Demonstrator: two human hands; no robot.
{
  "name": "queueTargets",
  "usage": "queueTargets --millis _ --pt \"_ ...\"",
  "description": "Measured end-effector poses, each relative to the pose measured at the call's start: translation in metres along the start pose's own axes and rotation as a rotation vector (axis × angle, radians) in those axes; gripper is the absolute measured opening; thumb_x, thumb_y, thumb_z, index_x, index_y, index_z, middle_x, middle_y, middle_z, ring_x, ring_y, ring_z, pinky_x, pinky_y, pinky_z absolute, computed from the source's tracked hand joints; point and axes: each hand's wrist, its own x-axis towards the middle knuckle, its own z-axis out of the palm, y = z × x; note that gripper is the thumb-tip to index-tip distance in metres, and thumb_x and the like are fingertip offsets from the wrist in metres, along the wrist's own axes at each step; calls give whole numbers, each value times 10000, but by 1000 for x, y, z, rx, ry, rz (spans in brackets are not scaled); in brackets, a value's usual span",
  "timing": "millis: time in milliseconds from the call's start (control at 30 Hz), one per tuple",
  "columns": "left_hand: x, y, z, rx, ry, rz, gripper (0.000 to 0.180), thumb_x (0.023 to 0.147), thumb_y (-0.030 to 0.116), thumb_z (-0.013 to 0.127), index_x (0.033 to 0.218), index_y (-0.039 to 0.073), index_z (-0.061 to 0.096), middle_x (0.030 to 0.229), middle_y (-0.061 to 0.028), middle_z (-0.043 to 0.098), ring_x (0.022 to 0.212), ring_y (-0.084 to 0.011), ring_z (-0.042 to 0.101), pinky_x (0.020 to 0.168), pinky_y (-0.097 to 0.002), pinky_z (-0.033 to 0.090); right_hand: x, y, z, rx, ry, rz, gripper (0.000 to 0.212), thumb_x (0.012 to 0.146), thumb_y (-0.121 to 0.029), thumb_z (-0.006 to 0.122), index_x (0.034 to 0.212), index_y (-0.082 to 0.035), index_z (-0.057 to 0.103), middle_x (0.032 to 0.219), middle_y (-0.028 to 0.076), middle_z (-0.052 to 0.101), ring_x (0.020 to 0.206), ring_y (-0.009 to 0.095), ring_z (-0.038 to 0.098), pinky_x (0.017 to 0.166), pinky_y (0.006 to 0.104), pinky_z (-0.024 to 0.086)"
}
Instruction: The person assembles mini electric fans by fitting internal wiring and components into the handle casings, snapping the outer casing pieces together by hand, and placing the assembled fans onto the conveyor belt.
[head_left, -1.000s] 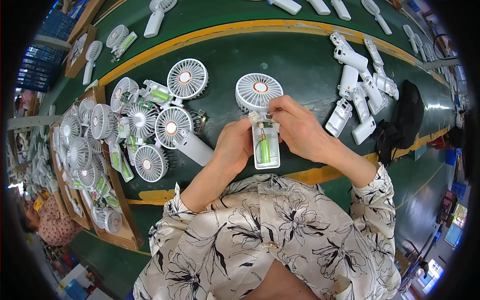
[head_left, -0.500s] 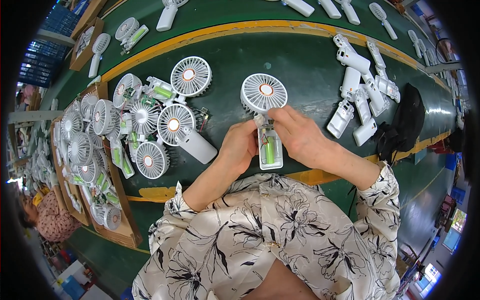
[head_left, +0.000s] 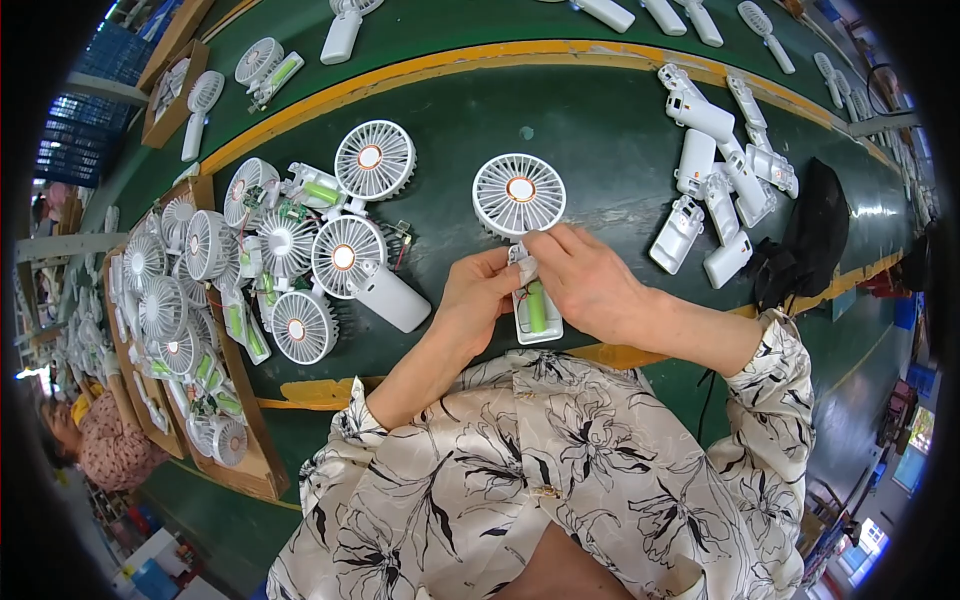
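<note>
A white handheld fan (head_left: 500,212) lies before me with its handle pointing toward my body. The handle's cover is off, baring a green cylindrical battery (head_left: 537,308) and thin wires. My left hand (head_left: 474,302) is closed on the left side of the handle's upper end, its white-wrapped thumb over the opening. From the other side, my right hand (head_left: 592,282) pinches the neck just below the round fan head. The fingertips meet there and hide the parts beneath them.
Left of me are several partly assembled fans (head_left: 303,327) beside a cardboard tray (head_left: 262,440) heaped with more. White handle shells (head_left: 678,235) and a black cloth-like item (head_left: 820,225) lie to the right. Beyond the yellow strip (head_left: 480,62) are other fans. A person (head_left: 115,440) sits at far left.
My left thumb has moved up and right across the handle's upper end, covering the small dark part that showed there. The fan head has shifted slightly left.
</note>
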Motion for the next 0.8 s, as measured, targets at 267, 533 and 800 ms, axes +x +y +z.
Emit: queueTargets --millis 267,533,800 --pt "0 -12 5 6 42 36 156 832 80 512 949 1 578 797 -30 579 661 -89 546 586 -231 459 -10 -1 9 21 -9 8 161 582 -88 549 678 40 560 818 95 436 784 222 461 690 317 427" --pt "8 -11 7 -156 25 -42 179 814 65 491 942 -39 561 824 -63 585 699 -130 576 628 -274 496 -13 10 17 91 74 108 103 573 -84 558 639 -17 515 816 81 459 788 218 483 669 327 398" --pt "17 1 8 -137 -113 -103 212 813 66 479 995 -17 547 879 -48 586 740 -119 574 647 -246 476 -16 19 13 122 167 113 117 571 -41 579 677 -16 535 827 63 476 790 206 498 710 323 374"
